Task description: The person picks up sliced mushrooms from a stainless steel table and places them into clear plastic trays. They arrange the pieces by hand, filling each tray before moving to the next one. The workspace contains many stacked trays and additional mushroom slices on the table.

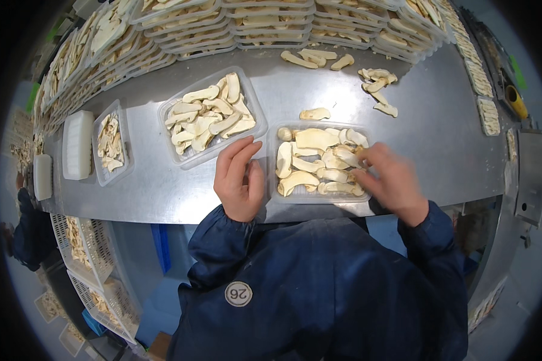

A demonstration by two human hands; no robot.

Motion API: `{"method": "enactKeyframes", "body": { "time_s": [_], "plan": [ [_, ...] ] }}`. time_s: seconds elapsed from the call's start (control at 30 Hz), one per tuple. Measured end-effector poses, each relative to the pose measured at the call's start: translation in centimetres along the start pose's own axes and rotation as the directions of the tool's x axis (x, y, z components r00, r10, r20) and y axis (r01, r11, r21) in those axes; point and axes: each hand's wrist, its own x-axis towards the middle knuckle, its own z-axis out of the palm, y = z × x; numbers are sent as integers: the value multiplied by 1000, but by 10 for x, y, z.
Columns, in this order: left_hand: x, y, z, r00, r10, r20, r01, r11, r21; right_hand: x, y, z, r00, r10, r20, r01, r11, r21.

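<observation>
Before me lies a clear plastic tray [320,198] with pale mushroom slices [316,139] laid side by side in it. My right hand [390,180], blurred, is over the tray's right edge. Its fingertips touch a slice [347,157] there; whether they grip it is unclear. My left hand [239,180] holds nothing, its fingers bent and the thumb apart, between this tray and a second clear tray [198,159]. That second tray holds a loose heap of mushroom slices [207,119]. A single slice [315,113] lies just beyond the front tray.
Filled trays [271,22] stand stacked along the back of the steel table [149,198]. Loose slices [377,85] lie at the back right. A small tray of pieces [113,173] and white trays [77,144] are at left. Perforated crates [95,252] and another person's sleeve [27,225] appear lower left.
</observation>
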Motion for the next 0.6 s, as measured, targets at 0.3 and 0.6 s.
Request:
{"method": "enactKeyframes", "body": {
  "time_s": [0.3, 0.6],
  "plan": [
    [0, 3, -4, 998, 61, -14, -60, 998, 6, 39, 89, -22, 954, 232, -188, -270, 941, -207],
    [0, -8, -28, 1000, 4, 21, -3, 998, -55, 38, 33, -14, 969, 229, -88, -230, 973, 3]
  ]
}}
